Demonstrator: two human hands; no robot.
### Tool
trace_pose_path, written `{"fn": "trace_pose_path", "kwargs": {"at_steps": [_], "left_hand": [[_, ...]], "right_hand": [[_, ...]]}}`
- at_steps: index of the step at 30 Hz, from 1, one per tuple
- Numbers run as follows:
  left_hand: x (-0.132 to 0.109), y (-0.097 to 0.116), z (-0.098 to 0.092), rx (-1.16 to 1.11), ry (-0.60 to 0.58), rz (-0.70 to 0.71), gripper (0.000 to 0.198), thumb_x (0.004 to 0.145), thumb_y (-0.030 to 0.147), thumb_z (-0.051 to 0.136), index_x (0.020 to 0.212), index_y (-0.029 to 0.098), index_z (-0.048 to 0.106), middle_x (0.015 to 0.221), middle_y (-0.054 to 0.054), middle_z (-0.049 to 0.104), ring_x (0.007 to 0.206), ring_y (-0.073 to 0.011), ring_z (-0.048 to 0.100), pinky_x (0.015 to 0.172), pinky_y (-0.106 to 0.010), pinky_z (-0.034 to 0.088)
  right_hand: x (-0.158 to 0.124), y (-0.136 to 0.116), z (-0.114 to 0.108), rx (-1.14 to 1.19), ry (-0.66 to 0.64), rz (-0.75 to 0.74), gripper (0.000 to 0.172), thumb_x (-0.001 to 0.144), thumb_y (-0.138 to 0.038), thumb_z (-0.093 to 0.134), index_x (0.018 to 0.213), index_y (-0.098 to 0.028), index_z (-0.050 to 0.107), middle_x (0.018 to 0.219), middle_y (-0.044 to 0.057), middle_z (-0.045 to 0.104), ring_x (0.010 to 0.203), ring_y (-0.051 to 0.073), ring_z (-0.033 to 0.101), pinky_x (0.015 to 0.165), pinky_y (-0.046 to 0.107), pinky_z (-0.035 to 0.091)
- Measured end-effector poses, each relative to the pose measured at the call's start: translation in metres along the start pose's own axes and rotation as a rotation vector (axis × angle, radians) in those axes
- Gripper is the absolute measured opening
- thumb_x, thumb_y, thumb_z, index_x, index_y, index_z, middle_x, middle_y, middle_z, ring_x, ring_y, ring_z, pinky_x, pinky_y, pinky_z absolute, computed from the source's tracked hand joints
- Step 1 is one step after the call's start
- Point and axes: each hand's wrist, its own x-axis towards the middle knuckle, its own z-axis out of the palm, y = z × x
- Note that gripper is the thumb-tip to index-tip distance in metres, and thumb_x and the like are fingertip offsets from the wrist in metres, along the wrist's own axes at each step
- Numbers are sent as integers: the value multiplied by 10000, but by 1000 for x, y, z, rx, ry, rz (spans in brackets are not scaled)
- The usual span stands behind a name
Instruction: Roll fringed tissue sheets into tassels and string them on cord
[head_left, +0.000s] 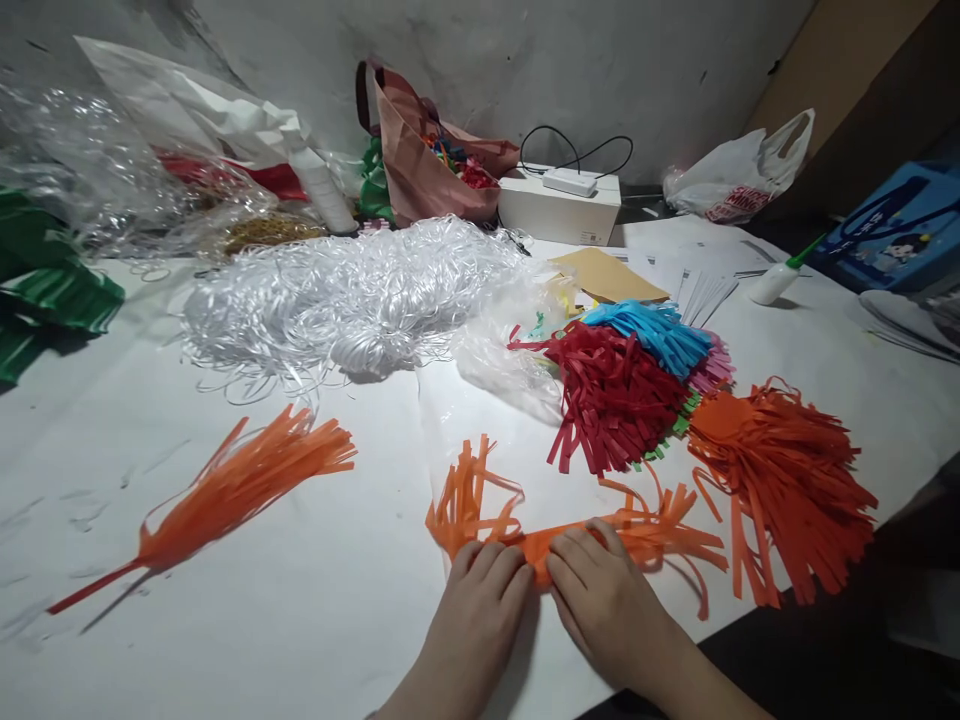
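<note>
A strip of orange fringed tissue paper [536, 553] lies across the table in front of me, its cut strands fanning out at both ends. My left hand [484, 605] has its fingers curled over the left part of the uncut middle band. On the right part, my right hand [607, 600] is closed over the same band, close beside the left. Both thumbs are mostly hidden. To the left rests a finished-looking orange tassel [240, 485] with a twisted stem. Bundled orange tassels [787, 490] lie to the right of my right hand, next to dark red tassels [615, 395].
Behind the red bundle are blue tassels [660, 335]. A heap of shiny white ribbon [360, 290] spreads across the middle back. Farther back stand a pink bag [427, 160], a white box [559, 210] and a small glue bottle [772, 283]. Green crepe paper [52, 290] sits far left.
</note>
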Motion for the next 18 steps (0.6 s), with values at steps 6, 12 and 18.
{"fn": "trace_pose_path", "kwargs": {"at_steps": [6,12,18], "left_hand": [[-6,-14,-12,-58,11,-96,243,980,108,423,917,216,630,900,-10,705,789,-203,614,798,-379,374],[6,-16,-17,148,-13,-229,327,976,141,388,721,209,580,721,-1,619,641,-182,579,698,-359,374],[16,-16,-11,303,-85,-273,333,952,166,422,651,201,559,649,1,571,597,-195,565,673,-376,364]], "right_hand": [[-8,4,0,39,103,156,258,998,-98,385,911,-181,613,889,56,647,872,217,572,966,447,362],[0,8,1,-10,118,365,311,1034,-175,368,781,-205,546,832,36,596,815,209,555,877,431,376],[11,14,8,-236,32,473,233,972,-206,502,740,-212,515,752,49,545,727,247,503,708,416,383]]}}
